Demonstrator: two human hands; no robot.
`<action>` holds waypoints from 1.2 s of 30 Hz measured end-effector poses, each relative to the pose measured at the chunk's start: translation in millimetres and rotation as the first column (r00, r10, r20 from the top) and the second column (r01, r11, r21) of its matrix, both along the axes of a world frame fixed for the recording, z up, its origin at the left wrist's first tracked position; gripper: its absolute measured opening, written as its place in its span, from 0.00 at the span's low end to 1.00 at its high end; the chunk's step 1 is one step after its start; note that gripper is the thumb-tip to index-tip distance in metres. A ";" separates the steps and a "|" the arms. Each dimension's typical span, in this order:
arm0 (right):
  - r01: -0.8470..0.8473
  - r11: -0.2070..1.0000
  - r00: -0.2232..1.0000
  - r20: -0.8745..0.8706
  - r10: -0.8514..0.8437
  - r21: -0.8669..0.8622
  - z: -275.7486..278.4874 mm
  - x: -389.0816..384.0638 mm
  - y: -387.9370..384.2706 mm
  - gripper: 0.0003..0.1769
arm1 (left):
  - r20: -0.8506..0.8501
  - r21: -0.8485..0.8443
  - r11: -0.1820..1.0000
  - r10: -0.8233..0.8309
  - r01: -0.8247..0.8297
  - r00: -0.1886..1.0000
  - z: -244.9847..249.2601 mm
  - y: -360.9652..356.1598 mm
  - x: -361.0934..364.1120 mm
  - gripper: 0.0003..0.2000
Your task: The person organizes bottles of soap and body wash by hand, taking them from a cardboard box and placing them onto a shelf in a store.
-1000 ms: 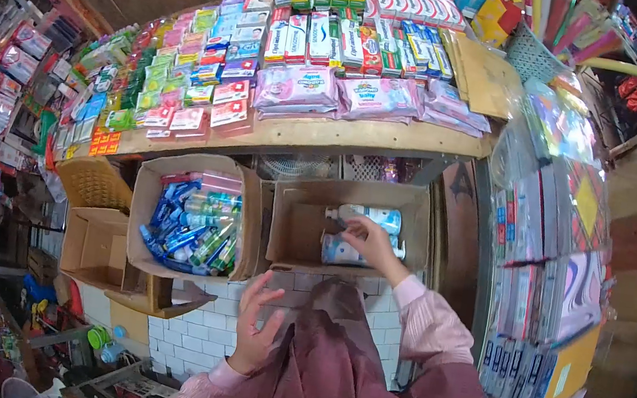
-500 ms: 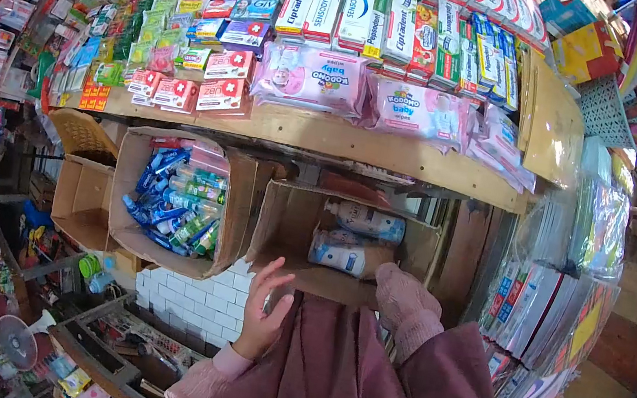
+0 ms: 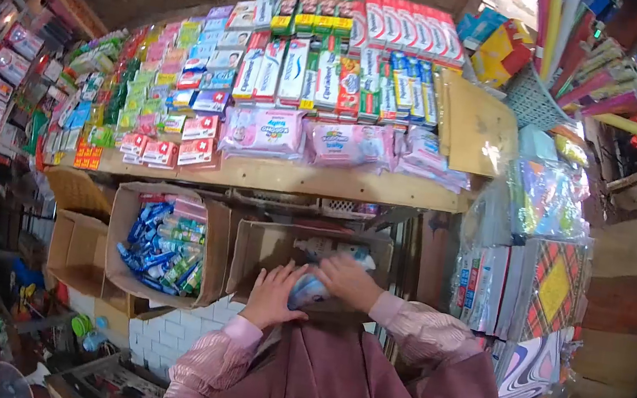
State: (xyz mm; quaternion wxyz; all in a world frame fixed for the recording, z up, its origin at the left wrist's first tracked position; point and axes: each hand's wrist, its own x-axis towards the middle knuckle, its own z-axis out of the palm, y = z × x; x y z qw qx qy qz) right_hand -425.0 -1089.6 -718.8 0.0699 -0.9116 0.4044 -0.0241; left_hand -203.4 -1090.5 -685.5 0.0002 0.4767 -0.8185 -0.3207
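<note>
White-and-blue bottle (image 3: pixel 310 290), on its side near front edge of open cardboard box (image 3: pixel 263 242), grasped under right hand (image 3: pixel 348 279), spread left hand (image 3: pixel 273 295) against it. Second white bottle (image 3: pixel 328 247), lying flat by back wall.

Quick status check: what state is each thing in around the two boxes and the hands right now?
Right box, open toward the person.
Lower bottle, lying down, between both hands.
Upper bottle, lying down, untouched.
Left hand, fingers spread, on the lower bottle.
Right hand, over the lower bottle, grip unclear.
Left box, open, full of packets.
</note>
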 end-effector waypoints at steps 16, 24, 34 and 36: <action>0.253 0.719 0.909 0.095 -0.405 0.648 -97.6 -24.0 -49.1 0.23 | -0.414 0.674 0.384 0.904 -0.631 0.108 35.8 81.1 86.4 0.33; 0.618 0.570 0.768 -0.261 -0.585 0.541 -219.2 -27.9 -39.9 0.39 | -0.213 0.776 0.072 0.965 -0.627 -0.153 24.3 144.9 82.4 0.34; 0.609 0.613 0.766 -0.575 -0.288 0.504 -263.0 -21.8 -46.4 0.45 | -0.185 0.841 0.064 0.967 -0.538 -0.174 31.2 173.0 79.9 0.37; 0.599 0.627 0.776 -0.554 -0.301 0.498 -257.0 -20.3 -46.5 0.46 | -0.209 0.805 0.096 0.970 -0.586 -0.127 25.3 193.9 85.5 0.38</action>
